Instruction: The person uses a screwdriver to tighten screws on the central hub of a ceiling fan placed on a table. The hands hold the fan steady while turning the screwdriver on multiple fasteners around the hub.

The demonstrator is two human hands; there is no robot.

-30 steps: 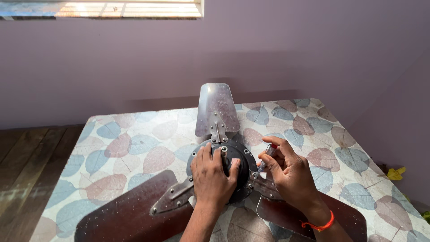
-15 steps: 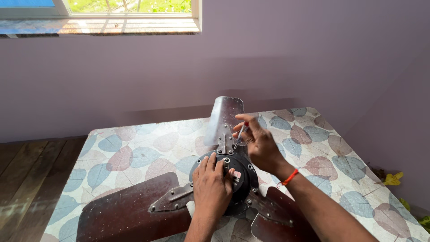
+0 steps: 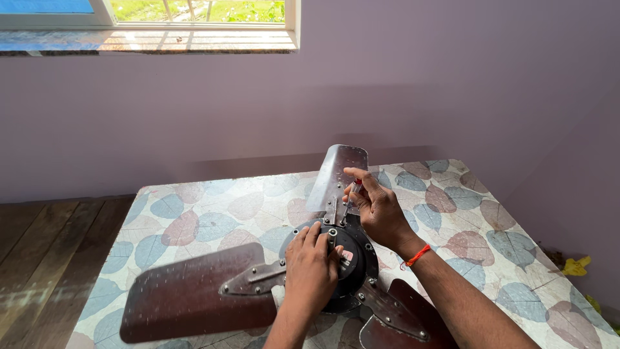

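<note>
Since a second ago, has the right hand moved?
Yes. The right hand went from the fan hub out to the far blade's bracket, holding a small screwdriver.

A leaf-patterned table (image 3: 194,213) stands by a lilac wall (image 3: 452,84) beneath a window (image 3: 194,13).

A table (image 3: 194,213) with a leaf-patterned cover in blue, pink and grey carries a dark brown ceiling fan (image 3: 194,297). The fan lies flat at the table's near middle, its hub toward the near edge, one blade reaching toward the far edge.
</note>
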